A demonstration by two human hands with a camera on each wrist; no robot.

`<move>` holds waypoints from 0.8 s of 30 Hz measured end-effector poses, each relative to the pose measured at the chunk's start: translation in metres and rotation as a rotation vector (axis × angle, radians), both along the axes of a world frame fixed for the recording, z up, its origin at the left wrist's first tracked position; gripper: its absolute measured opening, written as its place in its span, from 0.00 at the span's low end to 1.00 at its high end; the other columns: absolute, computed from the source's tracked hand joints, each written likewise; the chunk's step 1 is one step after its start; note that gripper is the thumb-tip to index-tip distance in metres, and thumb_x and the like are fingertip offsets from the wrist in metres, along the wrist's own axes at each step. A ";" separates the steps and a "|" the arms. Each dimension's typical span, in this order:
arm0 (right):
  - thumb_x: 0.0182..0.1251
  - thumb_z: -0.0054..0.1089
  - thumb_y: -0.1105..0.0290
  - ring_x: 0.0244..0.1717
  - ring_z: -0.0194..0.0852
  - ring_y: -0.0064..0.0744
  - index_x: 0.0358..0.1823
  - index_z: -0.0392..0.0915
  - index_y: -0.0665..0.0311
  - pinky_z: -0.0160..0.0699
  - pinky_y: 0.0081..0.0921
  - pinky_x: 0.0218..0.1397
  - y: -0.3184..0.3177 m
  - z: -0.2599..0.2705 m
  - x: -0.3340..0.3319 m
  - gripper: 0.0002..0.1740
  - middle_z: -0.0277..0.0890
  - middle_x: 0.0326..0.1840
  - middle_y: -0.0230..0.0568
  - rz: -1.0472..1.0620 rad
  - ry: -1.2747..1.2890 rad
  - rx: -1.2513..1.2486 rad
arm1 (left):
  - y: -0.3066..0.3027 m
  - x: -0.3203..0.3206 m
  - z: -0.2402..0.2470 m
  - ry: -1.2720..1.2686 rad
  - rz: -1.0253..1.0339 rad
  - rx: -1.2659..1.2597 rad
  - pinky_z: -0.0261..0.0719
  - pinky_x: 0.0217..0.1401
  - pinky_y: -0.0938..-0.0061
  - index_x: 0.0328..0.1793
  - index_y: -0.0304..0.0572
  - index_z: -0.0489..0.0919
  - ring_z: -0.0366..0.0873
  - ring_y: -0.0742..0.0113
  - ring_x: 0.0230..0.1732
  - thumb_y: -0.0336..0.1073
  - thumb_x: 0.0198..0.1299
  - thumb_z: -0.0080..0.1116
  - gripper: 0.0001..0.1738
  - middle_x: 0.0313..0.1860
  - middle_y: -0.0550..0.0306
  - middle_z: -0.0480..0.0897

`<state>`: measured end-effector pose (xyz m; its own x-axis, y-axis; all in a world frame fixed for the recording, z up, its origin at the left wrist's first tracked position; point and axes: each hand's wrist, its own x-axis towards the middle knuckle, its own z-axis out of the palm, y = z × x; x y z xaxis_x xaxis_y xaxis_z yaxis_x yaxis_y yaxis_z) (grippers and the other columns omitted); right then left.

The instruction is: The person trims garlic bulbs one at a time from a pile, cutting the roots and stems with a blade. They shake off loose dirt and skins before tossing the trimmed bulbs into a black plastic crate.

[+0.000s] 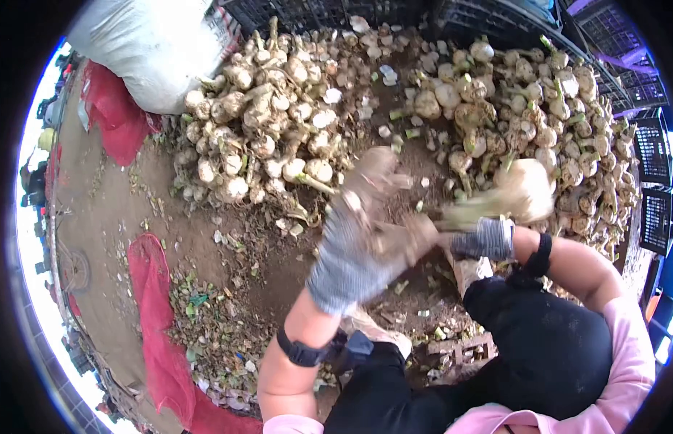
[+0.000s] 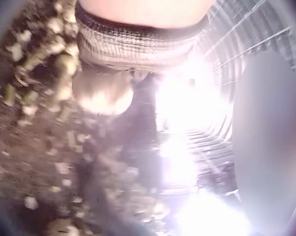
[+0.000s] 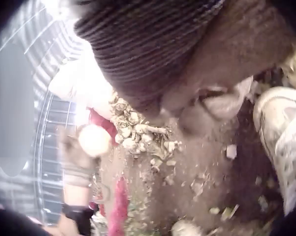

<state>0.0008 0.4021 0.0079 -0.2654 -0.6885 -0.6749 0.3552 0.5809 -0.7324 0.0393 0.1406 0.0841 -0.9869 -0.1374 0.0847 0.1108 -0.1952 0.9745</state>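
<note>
A pale garlic bulb (image 1: 528, 192) with a green stem appears blurred above my right glove's cuff in the head view; which hand supports that bulb is unclear. My gloved left hand (image 1: 373, 224) is raised left of it. A pale bulb (image 3: 94, 140) lies against my left hand (image 3: 78, 152) in the right wrist view, held there; the left wrist view shows a bulb (image 2: 103, 93) just below the cuff. My right hand (image 1: 467, 242) is gloved and low beside the stem. In the right wrist view my right hand (image 3: 207, 93) has bent fingers, their hold hidden by blur.
Garlic heaps lie at left (image 1: 257, 130) and right (image 1: 525, 116) on the soil. Dark crates (image 1: 655, 148) stand along the back and right. A white sack (image 1: 155, 54) is upper left, red netting (image 1: 155, 311) lower left, and shoes (image 1: 376, 333) are below my hands among trimmings.
</note>
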 end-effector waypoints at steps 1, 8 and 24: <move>0.73 0.47 0.49 0.29 0.72 0.23 0.70 0.64 0.53 0.73 0.24 0.33 -0.008 0.016 -0.005 0.29 0.74 0.28 0.34 0.048 0.013 0.054 | -0.015 -0.013 -0.018 -0.247 0.137 -0.078 0.85 0.33 0.72 0.66 0.44 0.65 0.81 0.65 0.33 0.44 0.58 0.64 0.32 0.48 0.47 0.80; 0.74 0.44 0.48 0.30 0.73 0.24 0.73 0.59 0.52 0.74 0.26 0.36 -0.019 0.036 -0.014 0.31 0.76 0.29 0.36 0.110 0.031 0.168 | -0.102 -0.058 -0.169 -1.068 0.548 0.168 0.77 0.18 0.84 0.43 0.47 0.76 0.73 0.72 0.21 0.40 0.52 0.72 0.18 0.30 0.58 0.77; 0.66 0.55 0.53 0.24 0.78 0.50 0.70 0.63 0.50 0.77 0.39 0.27 -0.064 0.091 -0.023 0.31 0.76 0.29 0.49 0.376 1.059 -0.368 | -0.063 0.062 -0.105 -0.243 -0.257 0.361 0.80 0.56 0.57 0.63 0.47 0.70 0.76 0.58 0.57 0.53 0.60 0.53 0.29 0.56 0.51 0.77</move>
